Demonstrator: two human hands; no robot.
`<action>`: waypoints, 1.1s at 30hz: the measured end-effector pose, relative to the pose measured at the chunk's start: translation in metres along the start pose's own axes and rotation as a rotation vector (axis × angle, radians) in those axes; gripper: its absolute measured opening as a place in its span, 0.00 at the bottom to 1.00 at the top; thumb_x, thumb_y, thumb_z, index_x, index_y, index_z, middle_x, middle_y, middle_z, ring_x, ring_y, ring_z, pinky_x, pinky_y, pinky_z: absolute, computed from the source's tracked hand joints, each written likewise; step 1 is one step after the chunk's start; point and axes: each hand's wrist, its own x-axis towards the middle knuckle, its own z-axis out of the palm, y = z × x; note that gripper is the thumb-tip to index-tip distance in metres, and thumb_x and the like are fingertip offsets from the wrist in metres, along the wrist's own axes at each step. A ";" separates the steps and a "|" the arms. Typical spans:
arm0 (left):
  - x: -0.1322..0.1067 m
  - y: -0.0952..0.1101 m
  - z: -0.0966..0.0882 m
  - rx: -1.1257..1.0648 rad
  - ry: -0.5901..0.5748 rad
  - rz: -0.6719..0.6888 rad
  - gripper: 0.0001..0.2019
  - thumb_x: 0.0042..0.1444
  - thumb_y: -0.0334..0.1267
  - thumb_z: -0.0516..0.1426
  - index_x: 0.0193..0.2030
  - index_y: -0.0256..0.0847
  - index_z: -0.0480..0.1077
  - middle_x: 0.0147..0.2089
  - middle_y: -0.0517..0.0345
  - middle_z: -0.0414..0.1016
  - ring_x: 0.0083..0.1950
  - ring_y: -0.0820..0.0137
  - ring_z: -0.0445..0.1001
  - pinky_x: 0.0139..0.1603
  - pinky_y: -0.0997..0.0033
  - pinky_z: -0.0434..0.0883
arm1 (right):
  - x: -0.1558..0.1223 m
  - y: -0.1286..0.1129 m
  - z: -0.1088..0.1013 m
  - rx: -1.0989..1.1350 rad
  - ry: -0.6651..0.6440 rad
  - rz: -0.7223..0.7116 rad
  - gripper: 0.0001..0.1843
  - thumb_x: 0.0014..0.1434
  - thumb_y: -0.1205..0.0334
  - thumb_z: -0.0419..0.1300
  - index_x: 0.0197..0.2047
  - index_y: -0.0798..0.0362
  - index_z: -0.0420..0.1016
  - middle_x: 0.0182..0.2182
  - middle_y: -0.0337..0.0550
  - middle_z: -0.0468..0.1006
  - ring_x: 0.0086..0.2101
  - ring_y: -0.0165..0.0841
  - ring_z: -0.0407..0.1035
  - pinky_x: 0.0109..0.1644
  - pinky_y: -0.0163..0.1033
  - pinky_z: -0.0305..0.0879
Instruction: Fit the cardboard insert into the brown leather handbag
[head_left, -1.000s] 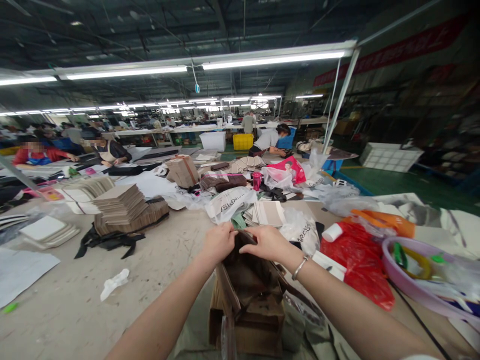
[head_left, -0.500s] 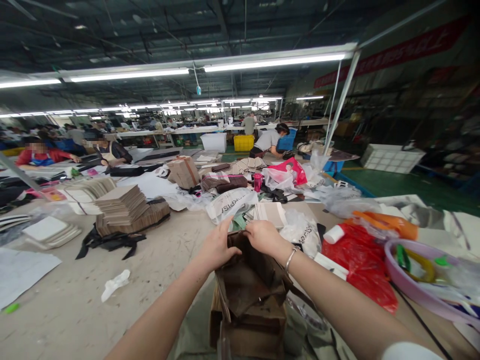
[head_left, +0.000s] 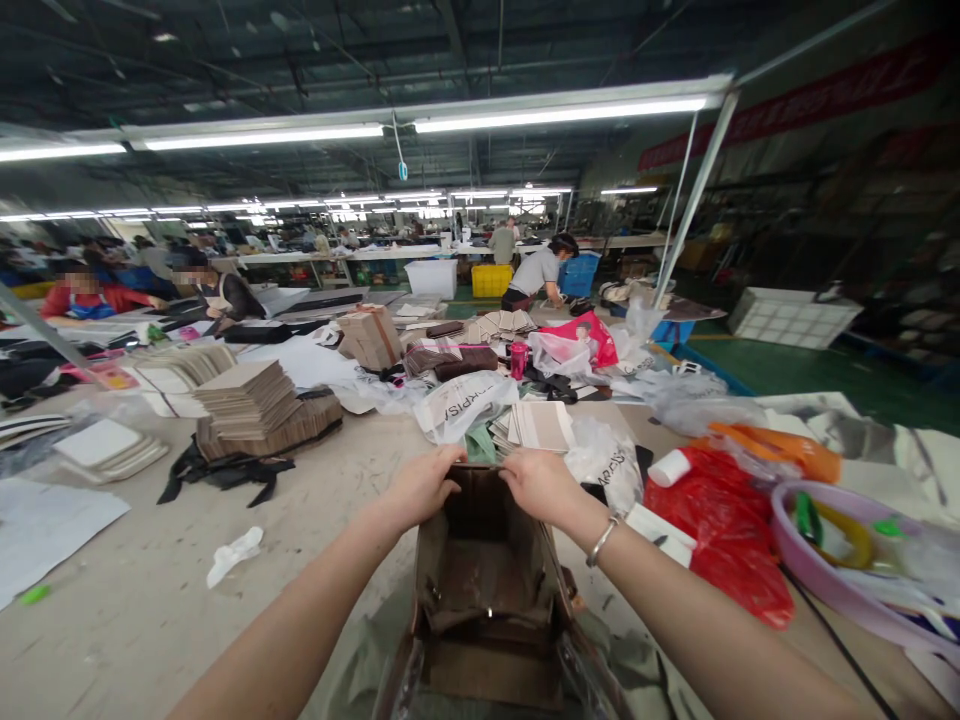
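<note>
A brown bag (head_left: 487, 570) stands in front of me at the table's near edge, its mouth spread wide so the inside shows. My left hand (head_left: 426, 484) pinches the far left corner of its rim. At the far right corner, my right hand (head_left: 541, 484) grips the same rim, fingers curled over it; a silver bangle circles that wrist. Clear plastic-wrapped handles hang at the bag's near sides. Just beyond the hands lie beige panels (head_left: 534, 428) and a white printed plastic bag (head_left: 466, 402).
Stacked beige boards (head_left: 247, 395) and black straps (head_left: 217, 478) lie left on the table (head_left: 322, 560). A red plastic bag (head_left: 720, 530) and a purple basin (head_left: 806, 560) sit right. Co-workers are farther back, one person (head_left: 536, 275) bending over.
The bag's mouth has been pulled wider, and my hands have moved apart along its far rim. The bending co-worker has risen a little.
</note>
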 end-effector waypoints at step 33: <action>0.024 0.008 0.019 -0.102 0.093 0.075 0.05 0.56 0.35 0.53 0.32 0.41 0.68 0.29 0.61 0.73 0.33 0.72 0.71 0.33 0.75 0.62 | -0.007 -0.002 0.002 0.013 0.013 0.085 0.14 0.63 0.58 0.48 0.36 0.53 0.73 0.35 0.46 0.77 0.36 0.37 0.71 0.37 0.36 0.61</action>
